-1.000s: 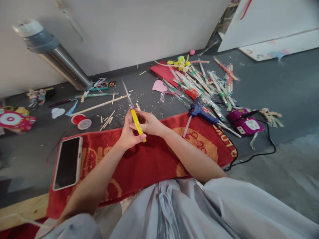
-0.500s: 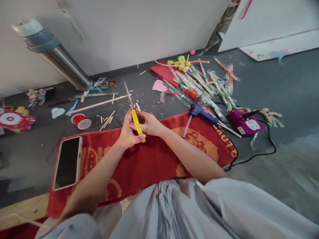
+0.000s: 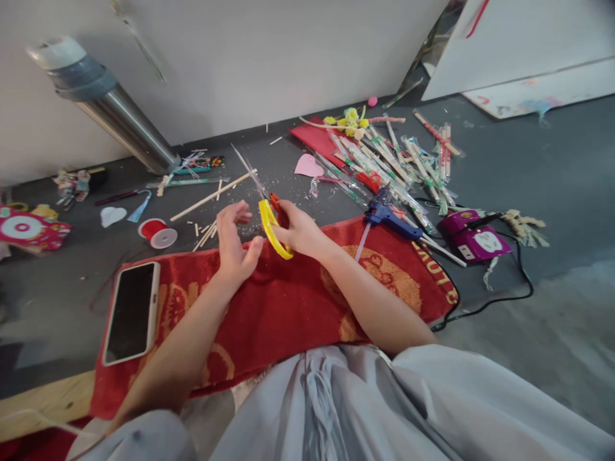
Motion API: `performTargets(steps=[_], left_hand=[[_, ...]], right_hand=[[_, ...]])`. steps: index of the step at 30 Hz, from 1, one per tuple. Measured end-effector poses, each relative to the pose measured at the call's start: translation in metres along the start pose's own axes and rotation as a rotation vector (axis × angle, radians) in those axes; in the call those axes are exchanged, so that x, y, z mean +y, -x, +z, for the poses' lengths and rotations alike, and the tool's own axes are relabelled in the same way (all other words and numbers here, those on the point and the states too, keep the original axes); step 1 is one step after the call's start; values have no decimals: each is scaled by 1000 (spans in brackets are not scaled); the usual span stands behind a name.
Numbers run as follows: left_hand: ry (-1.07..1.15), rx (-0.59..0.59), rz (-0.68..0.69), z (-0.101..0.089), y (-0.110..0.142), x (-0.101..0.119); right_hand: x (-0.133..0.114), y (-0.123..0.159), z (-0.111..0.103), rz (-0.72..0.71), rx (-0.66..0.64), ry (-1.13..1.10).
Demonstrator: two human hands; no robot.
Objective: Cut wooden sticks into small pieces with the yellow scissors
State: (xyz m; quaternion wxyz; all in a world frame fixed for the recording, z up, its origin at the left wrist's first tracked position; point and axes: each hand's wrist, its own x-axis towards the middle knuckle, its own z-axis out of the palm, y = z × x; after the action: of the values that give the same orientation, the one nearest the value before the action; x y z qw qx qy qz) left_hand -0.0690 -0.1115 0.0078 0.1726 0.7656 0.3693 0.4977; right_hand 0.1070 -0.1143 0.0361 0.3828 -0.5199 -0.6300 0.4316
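My right hand (image 3: pixel 302 229) grips a pair of scissors (image 3: pixel 275 232) with yellow and orange handles. The blades point up and away to the left, over the dark floor. Just left of the scissors, my left hand (image 3: pixel 235 246) is off them, its fingers apart and nothing visible in it. Both hands hover over the far edge of a red towel (image 3: pixel 273 314) with orange patterns. Beyond them lies a long thin wooden stick (image 3: pixel 206 198), partly behind the blades. Short cut stick pieces (image 3: pixel 206 235) and small crumbs are scattered near my left hand.
A phone (image 3: pixel 132 312) rests on the towel's left side, near a red ribbon spool (image 3: pixel 156 233). A steel flask (image 3: pixel 120 118) leans at the wall. To the right are a blue glue gun (image 3: pixel 391 219), wrapped chopsticks (image 3: pixel 384 166) and a corded purple box (image 3: pixel 473 235).
My left hand has let go of the scissors and opened, moving slightly left. The scissors have turned in my right hand, showing their handle loops. The long stick lies farther right.
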Motion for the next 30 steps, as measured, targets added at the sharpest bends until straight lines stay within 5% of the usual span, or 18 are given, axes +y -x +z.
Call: performTargets(steps=[5,13,30], left_hand=[[-369,112,-75,-13,-5,5],[-550,12,-138,-17,-14,-8],[-362,71,-247,-12,-18,10]], right_hand=[[-3,0,-12,-65,42,142],[0,1,-10,-144,31,211],[-3,5,-5,-158,-44,182]])
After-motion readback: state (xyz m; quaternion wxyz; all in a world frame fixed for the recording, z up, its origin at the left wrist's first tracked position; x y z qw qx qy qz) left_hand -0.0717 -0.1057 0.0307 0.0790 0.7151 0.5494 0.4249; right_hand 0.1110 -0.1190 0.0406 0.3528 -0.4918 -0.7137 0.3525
